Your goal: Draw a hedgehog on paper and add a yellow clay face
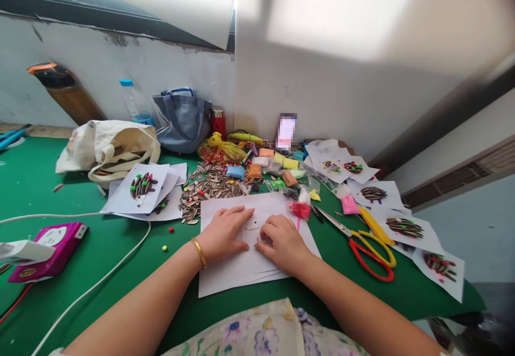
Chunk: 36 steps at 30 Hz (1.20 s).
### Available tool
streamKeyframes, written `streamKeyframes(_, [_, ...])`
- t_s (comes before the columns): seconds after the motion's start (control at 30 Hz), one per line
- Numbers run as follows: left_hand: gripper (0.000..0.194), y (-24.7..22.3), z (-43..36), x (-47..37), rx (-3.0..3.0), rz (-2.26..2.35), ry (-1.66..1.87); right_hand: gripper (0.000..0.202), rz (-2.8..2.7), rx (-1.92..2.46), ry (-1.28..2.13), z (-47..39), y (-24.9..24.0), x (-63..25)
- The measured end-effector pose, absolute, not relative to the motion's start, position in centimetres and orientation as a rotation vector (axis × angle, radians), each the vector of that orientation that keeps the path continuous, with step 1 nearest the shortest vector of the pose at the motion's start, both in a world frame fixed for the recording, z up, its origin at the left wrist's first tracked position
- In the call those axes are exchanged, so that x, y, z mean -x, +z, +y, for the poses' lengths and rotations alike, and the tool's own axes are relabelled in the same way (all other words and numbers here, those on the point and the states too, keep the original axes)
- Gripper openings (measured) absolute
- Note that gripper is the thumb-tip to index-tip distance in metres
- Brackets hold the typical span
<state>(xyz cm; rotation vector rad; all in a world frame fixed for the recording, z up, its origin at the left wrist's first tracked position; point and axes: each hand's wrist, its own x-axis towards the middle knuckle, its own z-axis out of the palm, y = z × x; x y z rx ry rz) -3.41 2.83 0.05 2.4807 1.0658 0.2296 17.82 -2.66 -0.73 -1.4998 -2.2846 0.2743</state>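
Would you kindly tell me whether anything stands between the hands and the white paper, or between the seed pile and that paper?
Nothing visible stands in the way: the left hand and right hand rest on the white paper. The seed pile lies right beside its far left corner, with no object seen between.

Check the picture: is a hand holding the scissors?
No, the scissors lie on the green table, while the left hand and right hand are both over the white paper.
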Motion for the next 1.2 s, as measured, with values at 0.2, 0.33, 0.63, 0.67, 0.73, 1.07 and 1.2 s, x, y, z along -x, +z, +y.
streamKeyframes(0.2, [0.086, -0.1, 2.8, 3.5, -2.490, 1.056, 0.241, 0.017, -2.284, 1.537, 0.281, -2.7, -1.0, -17.2])
streamKeyframes(0.33, [0.086, -0.2, 2.9, 3.5, -2.484, 1.056, 0.239, 0.007, -2.271, 1.482, 0.300, -2.6, -1.4, -17.3])
streamKeyframes(0.63, [0.085, 0.0, 2.9, 3.3, -2.481, 1.069, 0.214, 0.013, -2.217, 1.385, 0.305, -2.0, -1.8, -18.7])
streamKeyframes(0.67, [0.085, 0.0, 2.9, 3.3, -2.479, 1.069, 0.213, 0.014, -2.205, 1.391, 0.305, -2.1, -1.8, -18.8])
streamKeyframes(0.73, [0.085, 0.0, 2.9, 3.3, -2.478, 1.070, 0.217, 0.013, -2.194, 1.397, 0.299, -2.4, -1.8, -19.0])
streamKeyframes(1.07, [0.086, -0.3, 2.9, 3.4, -2.496, 1.059, 0.241, 0.007, -2.192, 1.474, 0.267, -2.4, -1.8, -17.5])
streamKeyframes(1.2, [0.084, -0.2, 2.9, 3.4, -2.487, 1.071, 0.221, 0.007, -2.181, 1.486, 0.292, -2.1, -2.1, -17.3])
